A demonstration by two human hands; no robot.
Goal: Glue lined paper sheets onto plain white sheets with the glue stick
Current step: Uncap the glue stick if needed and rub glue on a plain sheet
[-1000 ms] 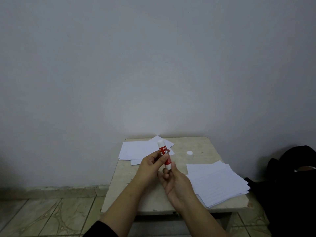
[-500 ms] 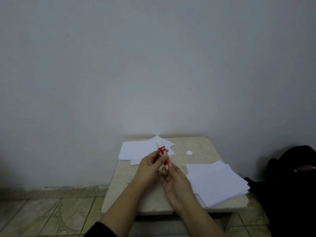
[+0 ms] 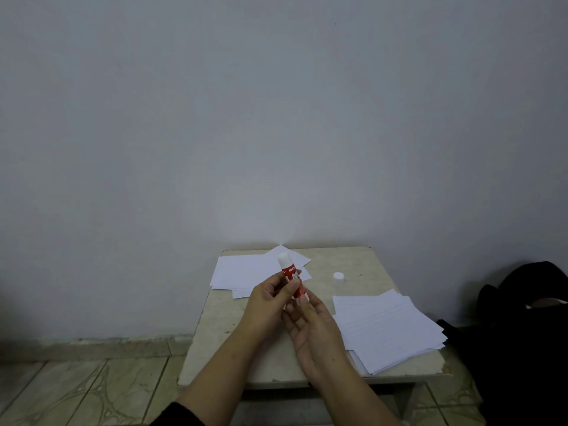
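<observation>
A red glue stick with its white tip up stands upright over the middle of the small table. My left hand grips its red barrel. The fingertips of my right hand pinch its bottom end. The white cap lies on the table to the right, off the stick. A pile of plain white sheets lies at the far left of the tabletop. A stack of lined sheets lies at the right, past the front right edge.
The table stands against a bare grey wall. A black bag sits on the floor to its right. Tiled floor lies to the left and in front.
The white bottom end of the glue stick has slipped behind my right fingertips. Both hands stay almost in place with the stick.
</observation>
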